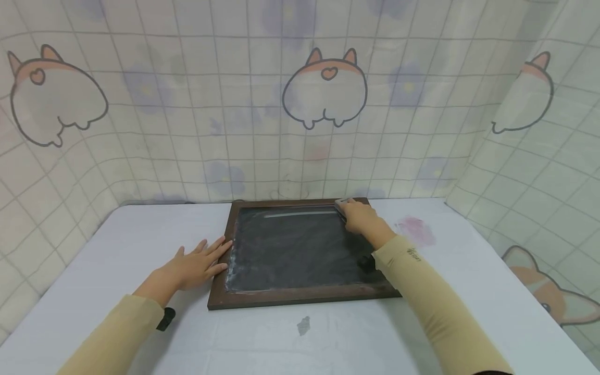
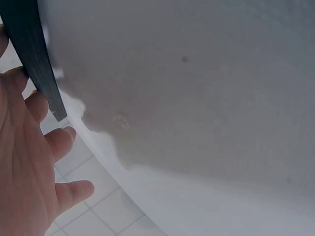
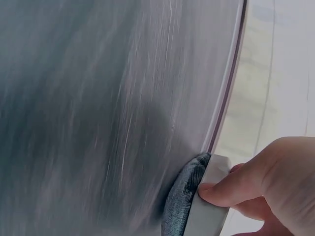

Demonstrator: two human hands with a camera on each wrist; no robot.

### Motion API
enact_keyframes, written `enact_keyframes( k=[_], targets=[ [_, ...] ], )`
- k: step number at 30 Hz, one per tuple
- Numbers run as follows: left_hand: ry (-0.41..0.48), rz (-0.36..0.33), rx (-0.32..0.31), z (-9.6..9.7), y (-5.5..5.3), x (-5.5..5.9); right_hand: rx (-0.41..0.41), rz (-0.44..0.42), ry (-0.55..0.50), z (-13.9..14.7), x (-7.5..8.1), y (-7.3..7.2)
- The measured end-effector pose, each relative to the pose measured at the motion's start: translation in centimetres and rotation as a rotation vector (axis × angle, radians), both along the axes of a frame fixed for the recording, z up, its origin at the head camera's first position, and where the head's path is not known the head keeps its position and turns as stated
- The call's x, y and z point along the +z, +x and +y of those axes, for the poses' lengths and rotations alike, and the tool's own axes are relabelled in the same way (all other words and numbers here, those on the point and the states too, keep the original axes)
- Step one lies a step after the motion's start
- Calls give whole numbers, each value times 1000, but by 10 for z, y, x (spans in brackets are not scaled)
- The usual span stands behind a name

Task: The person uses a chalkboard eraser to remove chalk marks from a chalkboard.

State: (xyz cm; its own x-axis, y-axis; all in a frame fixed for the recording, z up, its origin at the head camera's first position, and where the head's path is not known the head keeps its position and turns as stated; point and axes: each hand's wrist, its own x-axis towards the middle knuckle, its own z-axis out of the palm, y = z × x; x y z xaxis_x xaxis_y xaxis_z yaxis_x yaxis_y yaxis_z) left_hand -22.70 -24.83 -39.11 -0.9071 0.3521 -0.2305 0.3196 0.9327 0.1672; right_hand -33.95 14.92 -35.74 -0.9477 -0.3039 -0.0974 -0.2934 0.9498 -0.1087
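Observation:
A small blackboard [image 1: 295, 252] with a brown wooden frame [image 1: 304, 296] lies flat on the white table. Faint chalk haze covers it, and a pale streak runs along its far edge. My left hand [image 1: 192, 268] has its fingers spread, the fingertips touching the left side of the frame. In the left wrist view those fingers [image 2: 61, 142] are beside the frame's dark edge. At the far right corner my right hand [image 1: 358, 216] grips a chalkboard eraser [image 3: 209, 201], thumb on its light grey back. The eraser's dark fuzzy pad [image 3: 184, 196] is against the board.
Behind the table hangs a white grid-patterned curtain [image 1: 253, 146] with corgi drawings. A pink smudge [image 1: 416, 230] marks the table right of the board, and a grey patch [image 1: 303, 325] lies in front of it.

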Motion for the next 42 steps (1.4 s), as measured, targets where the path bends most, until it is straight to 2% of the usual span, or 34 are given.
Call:
enact_keyframes(
  k=[5,14,19,24,27,31,34,38,42],
  targets=[
    [4,3,1,-1,0,-1,19,-1,-4,-26,-3,2],
    [1,4,13,-5,0,-3,127,-2,-4,-91,-8,-1],
    [3,-3,9,-5,1,-4,172,-18,-24,-135,-8,10],
    [-8,-3,13,-5,0,-4,296,12,18,-176,-8,27],
    [-12,2,12,-4,-1,-4,346,34,48,-190,-9,35],
    [-12,5,9,-2,-2,-3,348,50,72,-190,-9,36],
    [-17,4,12,-2,-3,-3,330,46,61,-179,-7,28],
    [-13,0,14,-2,-3,-3,278,25,28,-146,-8,12],
    [-10,-2,10,-2,-2,-3,206,-15,-20,-99,-7,1]
  ],
)
